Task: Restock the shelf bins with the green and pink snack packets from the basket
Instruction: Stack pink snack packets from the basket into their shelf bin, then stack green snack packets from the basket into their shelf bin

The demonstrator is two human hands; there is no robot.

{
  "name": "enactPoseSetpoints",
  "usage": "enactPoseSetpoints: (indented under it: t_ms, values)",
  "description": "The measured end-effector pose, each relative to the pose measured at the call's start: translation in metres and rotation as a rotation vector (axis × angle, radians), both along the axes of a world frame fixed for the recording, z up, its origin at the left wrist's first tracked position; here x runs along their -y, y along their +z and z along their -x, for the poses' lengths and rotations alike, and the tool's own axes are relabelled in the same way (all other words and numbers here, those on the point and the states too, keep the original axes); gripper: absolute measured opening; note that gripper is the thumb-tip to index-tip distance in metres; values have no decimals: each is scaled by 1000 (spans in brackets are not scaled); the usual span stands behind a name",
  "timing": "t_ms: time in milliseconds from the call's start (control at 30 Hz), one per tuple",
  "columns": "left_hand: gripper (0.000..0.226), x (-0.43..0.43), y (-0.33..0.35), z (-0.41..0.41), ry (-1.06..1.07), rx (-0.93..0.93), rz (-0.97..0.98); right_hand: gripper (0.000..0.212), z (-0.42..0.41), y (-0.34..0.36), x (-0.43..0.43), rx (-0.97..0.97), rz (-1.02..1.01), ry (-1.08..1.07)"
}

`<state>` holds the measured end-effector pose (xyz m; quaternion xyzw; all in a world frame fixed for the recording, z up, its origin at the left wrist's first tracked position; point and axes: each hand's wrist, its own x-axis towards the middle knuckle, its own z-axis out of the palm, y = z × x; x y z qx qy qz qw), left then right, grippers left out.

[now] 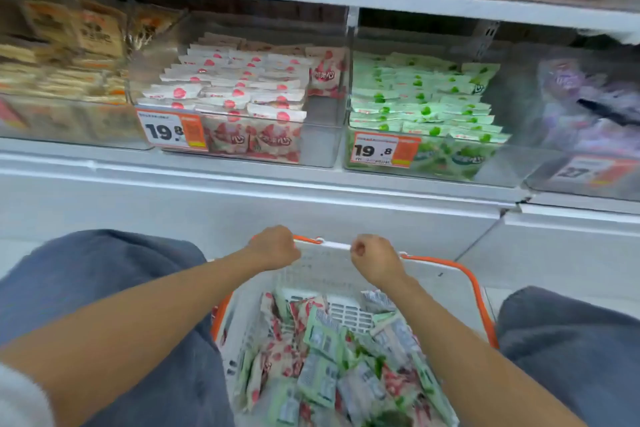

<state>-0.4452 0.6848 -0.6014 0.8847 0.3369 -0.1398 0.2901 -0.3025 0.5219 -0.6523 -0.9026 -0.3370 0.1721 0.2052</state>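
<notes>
Hands both clenched on the far rim of the white plastic basket with orange trim (479,291): left grip (275,248), right grip (375,262). Mixed green and pink snack packets (322,350) lie just below my right grip, nearer it; clear shelf bins (322,135) above.

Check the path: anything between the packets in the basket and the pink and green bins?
Nothing visible blocks it. Both hands, left hand and right hand, grip the basket rim; pink bin and green bin are open-topped above.
</notes>
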Motion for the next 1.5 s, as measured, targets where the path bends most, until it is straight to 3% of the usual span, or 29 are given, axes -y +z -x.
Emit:
enactPoseSetpoints:
  t_ms: [167,300,367,400,500,667,800,867,933,1000,1067,1300,1400,1500]
  values:
    - [19,-1,-54,6,5,-120,71,8,7,-91,51,-247,311,30]
    - [22,1,-77,2,6,-149,69,47,58,-129,20,-346,423,202]
    - [18,7,-83,1,-13,-164,61,78,88,-146,9,-307,525,290]
    - [17,10,-86,1,-22,-174,57,82,99,-151,7,-261,545,305]
    - [15,14,-94,2,-37,-184,58,57,103,-166,9,-133,502,267]
    - [14,10,-96,2,-40,-158,52,58,71,-160,22,-280,401,213]
    - [16,12,-93,3,-29,-141,70,82,92,-171,39,-499,424,216]
    - [17,11,-92,5,-27,-134,78,91,104,-184,43,-499,433,203]
    - [18,12,-93,9,-32,-144,82,86,113,-192,42,-414,395,167]
    - [18,13,-96,11,-36,-161,85,65,112,-197,39,-283,342,138]
    - [16,12,-99,12,-32,-168,90,50,103,-198,36,-274,271,96]
    - [13,14,-86,-10,105,-92,184,43,31,-102,19,-827,-136,-161]
    - [29,30,-59,-34,142,-24,511,31,-3,-42,24,-1186,-387,-191]
    - [38,53,-26,-60,180,108,812,31,-25,20,37,-1203,-503,-148]
